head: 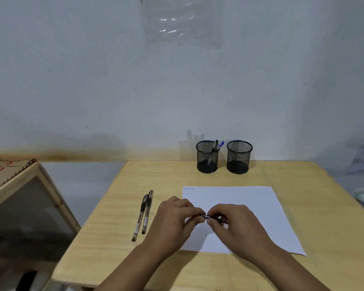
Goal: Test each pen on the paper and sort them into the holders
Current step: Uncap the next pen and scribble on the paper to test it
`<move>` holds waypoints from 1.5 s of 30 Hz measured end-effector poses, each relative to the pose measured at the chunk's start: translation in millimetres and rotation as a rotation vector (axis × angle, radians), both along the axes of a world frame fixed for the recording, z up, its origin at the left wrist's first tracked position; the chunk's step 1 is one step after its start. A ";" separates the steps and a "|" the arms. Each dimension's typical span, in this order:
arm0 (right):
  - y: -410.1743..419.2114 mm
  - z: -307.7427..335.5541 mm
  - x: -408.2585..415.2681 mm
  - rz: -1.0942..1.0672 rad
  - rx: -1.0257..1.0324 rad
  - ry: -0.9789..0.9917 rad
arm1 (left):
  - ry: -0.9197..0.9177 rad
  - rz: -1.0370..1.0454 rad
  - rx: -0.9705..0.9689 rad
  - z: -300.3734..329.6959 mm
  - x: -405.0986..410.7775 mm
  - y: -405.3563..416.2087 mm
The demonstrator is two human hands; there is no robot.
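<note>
Head cam shows a dark pen (pixel 206 216) held sideways between both hands, just above the near-left part of the paper (pixel 250 206). Left hand (pixel 174 217) pinches one end, right hand (pixel 235 221) pinches the other, fingers (pixel 200 215) curled in tight around the barrel. Looks like the cap is being pulled off or pushed on, can't tell which.

Progress-wise, I'd say roughly halfway. The left holder (pixel 207 157) near the far edge of the worktop (pixel 303 269) already has a few pens standing in it, one with a blue cap. The right holder (pixel 239 157), just beside it, looks empty as far as the mesh lets me see. There's some tiny scribbling at the far-left corner of the paper, too small to read, so some testing has probably happened there.

What's left: the pen in hand, plus two more pens (pixel 144 215) lying side by side and touching on the worktop, left of the paper, pointing toward the near edge. Those look untouched and will each need a scribble and a drop into a holder.
</note>
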State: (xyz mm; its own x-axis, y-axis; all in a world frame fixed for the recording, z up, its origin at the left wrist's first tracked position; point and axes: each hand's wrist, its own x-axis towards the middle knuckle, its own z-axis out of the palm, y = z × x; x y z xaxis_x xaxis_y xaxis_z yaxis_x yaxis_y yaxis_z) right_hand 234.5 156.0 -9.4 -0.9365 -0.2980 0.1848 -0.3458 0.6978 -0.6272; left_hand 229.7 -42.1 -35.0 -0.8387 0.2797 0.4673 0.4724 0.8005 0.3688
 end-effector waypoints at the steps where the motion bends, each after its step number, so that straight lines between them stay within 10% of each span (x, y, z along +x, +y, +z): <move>1: -1.0 -1.8 -1.0 -0.012 -0.013 -0.009 | -0.005 0.000 0.006 -1.5 -1.9 0.1; 11: -13.6 -12.5 -23.1 -0.113 -0.026 -0.107 | -0.035 0.000 0.010 -13.7 -31.0 -11.3; 26: 0.4 -38.5 -45.8 -0.227 -0.658 -0.471 | -0.257 0.559 -0.021 -19.6 -61.7 -57.3; 45: -1.9 -41.8 -40.7 -0.045 -0.945 -0.535 | -0.168 0.325 -0.069 -34.3 -13.6 -32.4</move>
